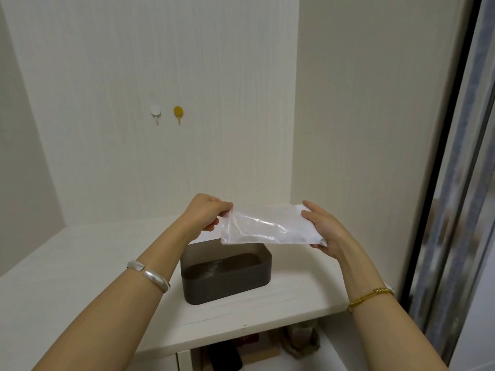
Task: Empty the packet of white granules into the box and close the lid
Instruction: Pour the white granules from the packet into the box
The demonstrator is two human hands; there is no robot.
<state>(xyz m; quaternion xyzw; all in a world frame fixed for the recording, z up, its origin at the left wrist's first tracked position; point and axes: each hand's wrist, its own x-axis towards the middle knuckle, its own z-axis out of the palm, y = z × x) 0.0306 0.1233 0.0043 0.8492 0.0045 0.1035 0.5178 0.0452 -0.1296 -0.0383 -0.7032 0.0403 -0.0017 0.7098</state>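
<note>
A dark brown translucent box [227, 282] stands open on a white shelf [80, 266], with a thin scatter of white granules inside. Above its far rim I hold a clear plastic packet [270, 227] lying roughly level, its white granules gathered at the right end. My left hand [205, 212] pinches the packet's left corner. My right hand [325, 227] grips the packet's full right end. Part of a white sheet, possibly the lid, shows behind the box under my left hand.
Two wall hooks, one white [155, 111] and one yellow [178, 112], hang on the back panel. A side wall rises close on the right of the box. Below the shelf an open compartment [254, 349] holds dark items. A curtain [455, 210] hangs at far right.
</note>
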